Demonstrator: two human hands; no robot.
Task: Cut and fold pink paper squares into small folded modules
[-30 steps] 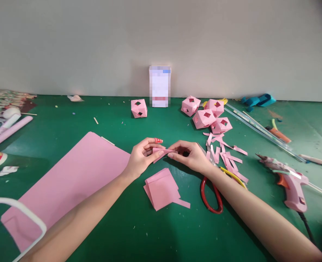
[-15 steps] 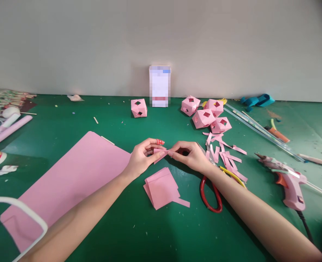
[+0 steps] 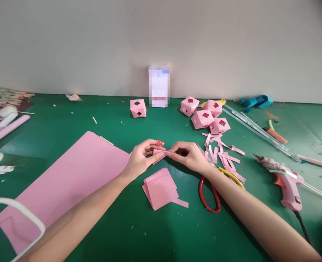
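Observation:
Between both hands is a small folded pink paper (image 3: 160, 153). My left hand (image 3: 143, 156) pinches its left part between thumb and fingers; a red patterned covering wraps one fingertip. The thumb and index finger of my right hand (image 3: 189, 156) pinch its right end. Just below lie several stacked pink paper squares (image 3: 162, 189) with a narrow strip at their right. A large pink sheet (image 3: 68, 182) lies partly under my left forearm. Red and yellow handled scissors (image 3: 210, 196) rest partly beneath my right wrist and forearm.
Several folded pink paper shapes (image 3: 202, 118) sit at the back right, and another (image 3: 138, 108) left of a blurred upright screen (image 3: 159, 87). Pink paper scraps (image 3: 226, 156) lie beyond my right wrist. A pink glue gun (image 3: 289, 182) is at right, a white frame (image 3: 38, 218) at lower left.
The view has shifted slightly, so most things appear a little further left. Both hands keep nearly the same pinch on the folded paper.

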